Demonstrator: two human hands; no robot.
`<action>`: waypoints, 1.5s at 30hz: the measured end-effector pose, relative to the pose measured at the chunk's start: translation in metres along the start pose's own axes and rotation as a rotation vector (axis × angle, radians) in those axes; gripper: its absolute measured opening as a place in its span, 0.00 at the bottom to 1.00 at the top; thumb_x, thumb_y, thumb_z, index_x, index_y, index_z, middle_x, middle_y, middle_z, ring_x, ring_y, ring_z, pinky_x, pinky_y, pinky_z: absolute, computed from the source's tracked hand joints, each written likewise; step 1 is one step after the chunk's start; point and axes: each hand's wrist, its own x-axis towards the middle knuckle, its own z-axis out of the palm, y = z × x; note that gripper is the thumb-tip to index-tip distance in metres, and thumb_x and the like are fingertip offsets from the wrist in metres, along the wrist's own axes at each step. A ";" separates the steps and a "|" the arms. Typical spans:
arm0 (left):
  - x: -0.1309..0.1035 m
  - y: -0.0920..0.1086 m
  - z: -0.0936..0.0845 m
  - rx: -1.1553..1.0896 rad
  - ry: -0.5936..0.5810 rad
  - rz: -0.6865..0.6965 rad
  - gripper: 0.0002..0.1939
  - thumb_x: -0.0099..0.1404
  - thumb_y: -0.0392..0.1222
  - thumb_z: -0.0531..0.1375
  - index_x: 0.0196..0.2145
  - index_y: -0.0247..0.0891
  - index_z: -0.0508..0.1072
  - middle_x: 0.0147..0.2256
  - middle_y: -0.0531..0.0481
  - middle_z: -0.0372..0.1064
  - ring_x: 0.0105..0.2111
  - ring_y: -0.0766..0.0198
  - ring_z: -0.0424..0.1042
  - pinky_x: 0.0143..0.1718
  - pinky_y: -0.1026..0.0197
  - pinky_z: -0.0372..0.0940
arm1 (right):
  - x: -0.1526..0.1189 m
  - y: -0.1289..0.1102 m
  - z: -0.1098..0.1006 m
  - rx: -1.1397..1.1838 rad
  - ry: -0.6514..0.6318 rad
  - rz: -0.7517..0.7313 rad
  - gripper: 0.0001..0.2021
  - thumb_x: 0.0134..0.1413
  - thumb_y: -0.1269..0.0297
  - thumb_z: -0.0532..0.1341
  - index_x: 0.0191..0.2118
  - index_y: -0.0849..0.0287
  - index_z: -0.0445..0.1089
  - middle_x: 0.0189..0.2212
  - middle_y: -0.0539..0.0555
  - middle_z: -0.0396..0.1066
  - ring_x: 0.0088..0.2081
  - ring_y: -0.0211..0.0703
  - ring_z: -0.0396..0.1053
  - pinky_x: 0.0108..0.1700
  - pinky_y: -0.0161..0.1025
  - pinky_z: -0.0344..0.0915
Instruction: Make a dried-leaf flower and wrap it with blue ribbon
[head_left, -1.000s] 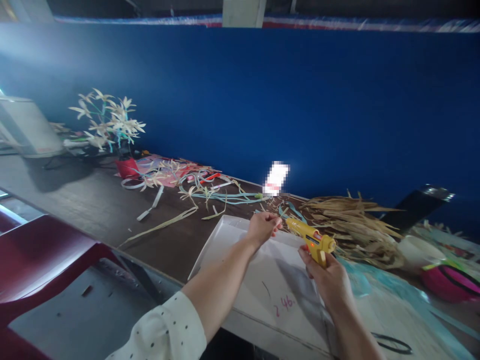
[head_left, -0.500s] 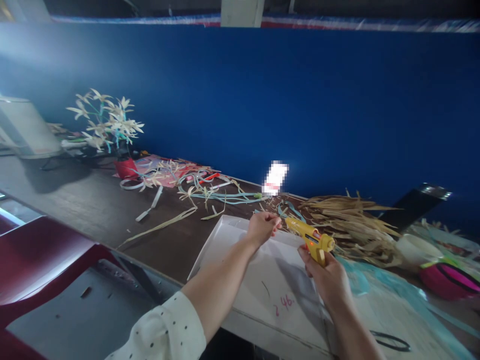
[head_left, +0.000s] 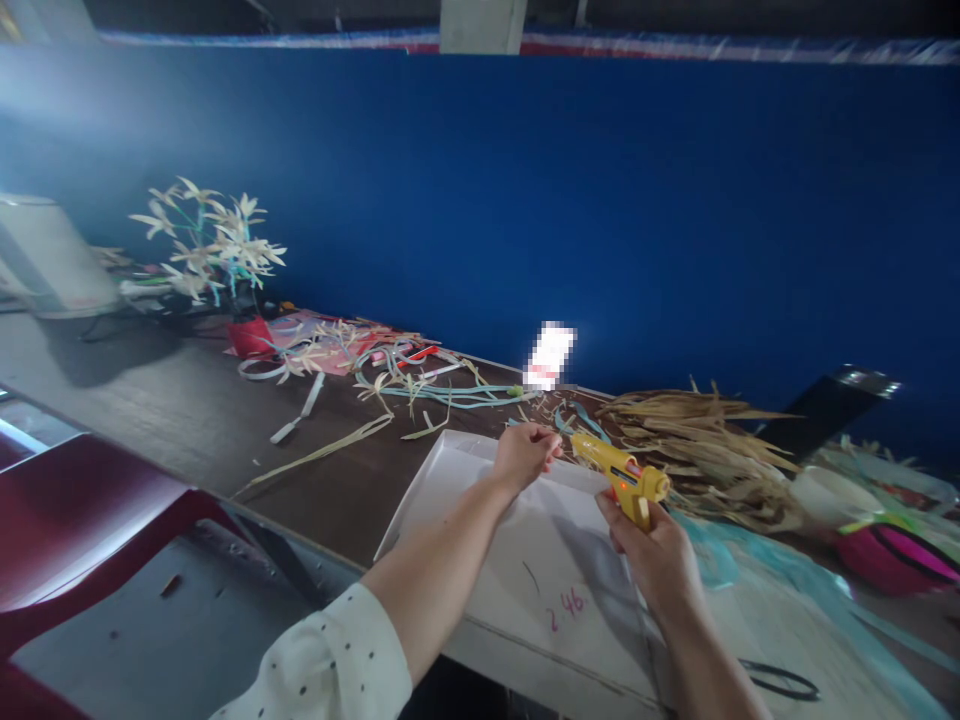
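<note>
Right now, right hand has its grip closed around the handle of a yellow glue gun, nozzle aimed left toward the left hand. Left hand's fingers are pinched together just beside the nozzle tip; whatever it pinches is too small to make out. Both hands hover above a white tray with pink "246" writing, sitting on the dark counter. Dried straw pile lies just behind the gun. Further left: loose teal and straw strips, then a straw flower arrangement in a red pot. White bowl and pink item far right. Blue wall behind.
</note>
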 end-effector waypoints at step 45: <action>-0.004 0.004 -0.001 0.055 -0.048 0.055 0.07 0.56 0.39 0.56 0.26 0.33 0.71 0.24 0.51 0.70 0.17 0.74 0.62 0.20 0.70 0.60 | 0.000 0.000 -0.002 -0.001 0.071 -0.003 0.19 0.42 0.46 0.61 0.26 0.59 0.65 0.13 0.45 0.58 0.17 0.35 0.52 0.20 0.34 0.49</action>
